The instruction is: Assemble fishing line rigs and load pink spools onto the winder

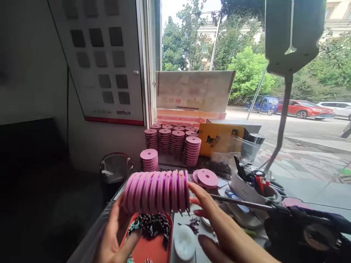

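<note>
A row of several pink spools [153, 191] lies on its side in mid-air, with dark thread or cord ends hanging at its right end. My left hand [116, 230] grips the row's left end, thumb low in front. At the right end, my right hand [216, 219] presses its fingertips against the last spool, the thumb held apart below. Under the row is a red tray [150, 252] with dark and turquoise small pieces. A round white dish [185, 243] stands beside the tray.
Stacks of pink spools [178, 140] stand at the back by the window. Loose pink discs [207, 178] lie right of centre. A yellow box [219, 137], a white tool holder [244, 186] and a metal rod [241, 201] occupy the right side. A bin [116, 168] stands left.
</note>
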`<state>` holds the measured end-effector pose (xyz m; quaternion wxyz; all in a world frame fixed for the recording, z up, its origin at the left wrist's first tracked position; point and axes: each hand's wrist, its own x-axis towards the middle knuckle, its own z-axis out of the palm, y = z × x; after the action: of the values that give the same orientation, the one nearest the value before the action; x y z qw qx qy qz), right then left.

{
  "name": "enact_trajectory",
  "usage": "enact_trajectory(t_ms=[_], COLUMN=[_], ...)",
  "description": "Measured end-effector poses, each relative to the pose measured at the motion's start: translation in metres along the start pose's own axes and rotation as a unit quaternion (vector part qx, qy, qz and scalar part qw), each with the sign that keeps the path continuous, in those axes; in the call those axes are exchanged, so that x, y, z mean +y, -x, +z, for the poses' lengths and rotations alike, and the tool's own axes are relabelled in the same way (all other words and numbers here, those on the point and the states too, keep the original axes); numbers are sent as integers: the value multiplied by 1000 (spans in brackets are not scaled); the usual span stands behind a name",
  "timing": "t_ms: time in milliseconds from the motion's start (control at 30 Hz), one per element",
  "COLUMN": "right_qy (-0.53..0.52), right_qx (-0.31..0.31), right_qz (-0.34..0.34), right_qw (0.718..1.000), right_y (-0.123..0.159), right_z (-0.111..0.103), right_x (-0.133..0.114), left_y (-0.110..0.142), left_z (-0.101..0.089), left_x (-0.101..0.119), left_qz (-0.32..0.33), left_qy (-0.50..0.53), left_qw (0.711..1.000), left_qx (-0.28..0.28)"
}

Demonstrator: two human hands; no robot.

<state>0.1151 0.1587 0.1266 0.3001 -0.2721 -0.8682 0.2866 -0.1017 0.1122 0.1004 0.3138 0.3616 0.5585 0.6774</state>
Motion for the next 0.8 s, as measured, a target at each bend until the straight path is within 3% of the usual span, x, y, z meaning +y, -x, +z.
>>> enact_trajectory(t_ms=[100, 167, 300, 400, 567, 667, 800], right_qy=[59, 97, 195, 268, 294, 290, 265], right_qx=[16, 67, 45, -6, -49, -57, -52], right_qz=[-66, -86, -67, -44, -37, -32, -23], right_qw=[996, 989, 978, 962, 954, 955, 963], right_y=[-46, -78, -143, -179, -207, -210, -205], right_z=[1, -11, -51, -75, -86, -84, -84], right_x=[-19, -23, 3, 36, 90, 114, 132], left_y=[-14, -27, -68, -104, -157, -176, -182], left_z=[-11, -6, 33, 74, 126, 135, 134], left_x=[8, 11, 0, -22, -61, -75, -85], left_qz=[8, -1, -76, -187, -248, -262, -265], left_qy=[45, 95, 237, 279, 282, 282, 279], left_qw=[997, 994, 967, 938, 925, 922, 922], left_qx=[66, 61, -63, -80, -62, -39, -35])
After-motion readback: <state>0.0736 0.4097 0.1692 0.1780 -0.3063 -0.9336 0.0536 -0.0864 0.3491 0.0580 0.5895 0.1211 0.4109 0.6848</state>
